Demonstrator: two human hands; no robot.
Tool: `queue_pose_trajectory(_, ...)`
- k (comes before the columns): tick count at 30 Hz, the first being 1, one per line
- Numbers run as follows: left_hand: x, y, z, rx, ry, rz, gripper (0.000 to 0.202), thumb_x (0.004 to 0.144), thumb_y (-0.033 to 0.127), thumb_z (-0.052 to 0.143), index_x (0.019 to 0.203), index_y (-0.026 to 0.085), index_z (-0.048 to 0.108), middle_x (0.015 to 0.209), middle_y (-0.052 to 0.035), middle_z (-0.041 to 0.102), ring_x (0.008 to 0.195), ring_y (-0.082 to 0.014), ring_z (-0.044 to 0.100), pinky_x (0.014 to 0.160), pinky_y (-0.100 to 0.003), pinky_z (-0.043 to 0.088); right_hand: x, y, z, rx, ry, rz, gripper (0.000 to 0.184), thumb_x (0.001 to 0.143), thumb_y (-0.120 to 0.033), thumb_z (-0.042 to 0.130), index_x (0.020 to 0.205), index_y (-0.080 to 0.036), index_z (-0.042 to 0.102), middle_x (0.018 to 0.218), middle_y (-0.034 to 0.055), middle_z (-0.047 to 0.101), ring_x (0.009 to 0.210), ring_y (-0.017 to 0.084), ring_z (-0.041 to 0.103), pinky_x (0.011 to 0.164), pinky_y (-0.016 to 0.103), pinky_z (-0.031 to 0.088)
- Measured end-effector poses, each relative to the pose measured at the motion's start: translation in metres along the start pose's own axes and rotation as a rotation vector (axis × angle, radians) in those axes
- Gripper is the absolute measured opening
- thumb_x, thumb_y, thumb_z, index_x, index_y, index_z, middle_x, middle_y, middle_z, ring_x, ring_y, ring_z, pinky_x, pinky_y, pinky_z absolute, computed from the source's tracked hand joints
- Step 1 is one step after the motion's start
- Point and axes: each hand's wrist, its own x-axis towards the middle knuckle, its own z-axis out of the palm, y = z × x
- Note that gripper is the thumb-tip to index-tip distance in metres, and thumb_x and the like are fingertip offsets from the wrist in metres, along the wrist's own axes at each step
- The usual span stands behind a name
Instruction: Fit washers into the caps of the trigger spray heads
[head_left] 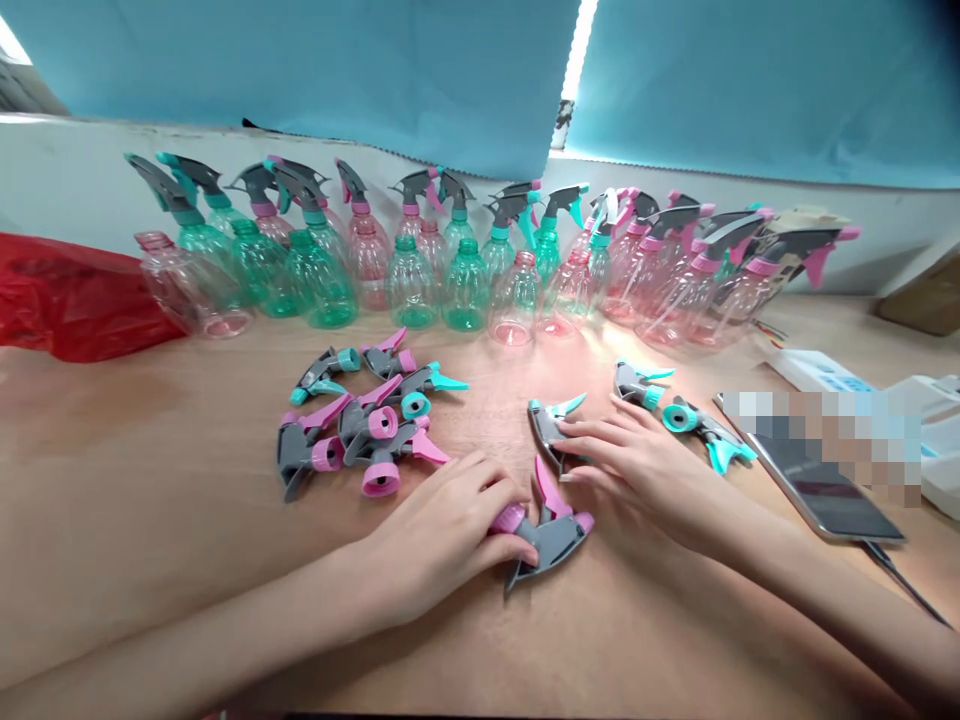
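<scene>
My left hand (pixel 442 530) lies on the wooden table (pixel 150 480), fingers curled round the pink collar of a grey-and-pink trigger sprayer head (pixel 551 535). My right hand (pixel 637 465) rests beside it with fingers stretched out, fingertips touching a grey-and-teal sprayer head (pixel 551 420). A heap of several loose sprayer heads (pixel 367 420), pink and teal, lies to the left. Two more teal sprayer heads (pixel 675 410) lie to the right of my right hand.
Rows of clear pink and green spray bottles (pixel 465 270), some capped with sprayers, stand along the back. A red plastic bag (pixel 67 295) is at far left. A phone (pixel 825 480) with a cable and white boxes (pixel 817 370) lie at right.
</scene>
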Motion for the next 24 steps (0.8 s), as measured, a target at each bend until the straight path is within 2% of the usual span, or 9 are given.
queue_pose_trajectory(4, -0.002, 0.0, -0.005, -0.034, 0.059, -0.043, 0.031, 0.082, 0.039, 0.067, 0.107, 0.021, 0.061, 0.098, -0.0022, 0.059, 0.084, -0.0179, 0.059, 0.073, -0.028, 0.047, -0.019, 0.012, -0.01, -0.129, 0.028, 0.077, 0.028, 0.094, -0.04, 0.046, 0.105, -0.022, 0.065, 0.103, 0.0042, 0.072, 0.099, 0.025, 0.064, 0.102, 0.058, 0.029)
queue_pose_trajectory(6, -0.003, 0.0, -0.01, -0.045, 0.133, -0.051, 0.033, 0.083, 0.036, 0.067, 0.111, 0.023, 0.059, 0.099, -0.0016, 0.059, 0.083, -0.0166, 0.059, 0.073, -0.028, 0.047, -0.024, 0.016, -0.019, -0.173, 0.037, 0.08, 0.029, 0.094, -0.043, 0.045, 0.097, -0.024, 0.066, 0.096, 0.0027, 0.073, 0.094, 0.026, 0.066, 0.102, 0.058, 0.027)
queue_pose_trajectory(8, -0.001, 0.0, -0.016, -0.051, 0.227, -0.036, 0.034, 0.083, 0.033, 0.067, 0.114, 0.024, 0.057, 0.102, -0.0016, 0.059, 0.088, -0.0173, 0.06, 0.079, -0.029, 0.047, -0.026, 0.017, -0.026, -0.179, 0.062, 0.084, 0.028, 0.094, -0.043, 0.045, 0.093, -0.025, 0.066, 0.091, 0.0015, 0.073, 0.09, 0.024, 0.067, 0.1, 0.054, 0.031)
queue_pose_trajectory(11, 0.005, 0.002, -0.025, -0.094, 0.35, -0.054, 0.035, 0.08, 0.03, 0.07, 0.112, 0.023, 0.058, 0.107, -0.0027, 0.061, 0.099, -0.0202, 0.059, 0.082, -0.031, 0.049, -0.025, 0.017, -0.028, -0.197, 0.055, 0.172, 0.027, 0.093, -0.043, 0.047, 0.095, -0.023, 0.065, 0.09, 0.004, 0.072, 0.083, 0.024, 0.066, 0.08, 0.044, 0.046)
queue_pose_trajectory(14, 0.011, 0.003, -0.029, -0.215, 0.385, -0.16, 0.035, 0.076, 0.028, 0.073, 0.109, 0.025, 0.06, 0.107, -0.0011, 0.063, 0.097, -0.0195, 0.06, 0.072, -0.027, 0.051, -0.025, 0.016, -0.02, -0.201, -0.027, 0.245, 0.03, 0.089, -0.046, 0.052, 0.101, -0.02, 0.064, 0.094, 0.0084, 0.071, 0.079, 0.026, 0.066, 0.062, 0.037, 0.048)
queue_pose_trajectory(17, 0.013, 0.0, -0.025, -0.301, 0.375, -0.244, 0.035, 0.072, 0.029, 0.077, 0.104, 0.025, 0.063, 0.102, 0.0008, 0.066, 0.093, -0.0192, 0.062, 0.072, -0.027, 0.051, -0.023, 0.015, -0.012, -0.084, -0.061, 0.229, 0.027, 0.088, -0.04, 0.055, 0.107, -0.022, 0.062, 0.101, 0.0077, 0.07, 0.084, 0.024, 0.066, 0.066, 0.035, 0.049)
queue_pose_trajectory(19, 0.012, -0.002, -0.019, -0.323, 0.388, -0.231, 0.035, 0.071, 0.03, 0.078, 0.103, 0.025, 0.064, 0.1, 0.0006, 0.067, 0.093, -0.0195, 0.062, 0.075, -0.029, 0.05, -0.018, 0.015, -0.013, -0.035, -0.073, 0.183, 0.023, 0.086, -0.034, 0.058, 0.106, -0.024, 0.063, 0.101, 0.0061, 0.07, 0.087, 0.023, 0.066, 0.073, 0.037, 0.048)
queue_pose_trajectory(22, 0.012, -0.006, -0.011, -0.31, 0.388, -0.169, 0.036, 0.072, 0.027, 0.078, 0.105, 0.024, 0.063, 0.102, -0.0003, 0.066, 0.094, -0.0192, 0.061, 0.08, -0.031, 0.048, -0.009, 0.015, -0.024, -0.036, -0.112, 0.102, 0.017, 0.084, -0.031, 0.062, 0.099, -0.024, 0.066, 0.094, 0.0049, 0.072, 0.086, 0.024, 0.066, 0.082, 0.043, 0.043)
queue_pose_trajectory(24, 0.013, -0.007, -0.007, -0.292, 0.345, -0.162, 0.037, 0.074, 0.026, 0.077, 0.108, 0.024, 0.063, 0.104, -0.0009, 0.066, 0.095, -0.0188, 0.06, 0.082, -0.031, 0.047, -0.003, 0.014, -0.036, -0.062, -0.1, 0.118, 0.014, 0.084, -0.032, 0.062, 0.094, -0.024, 0.067, 0.087, 0.0042, 0.072, 0.08, 0.024, 0.066, 0.079, 0.042, 0.042)
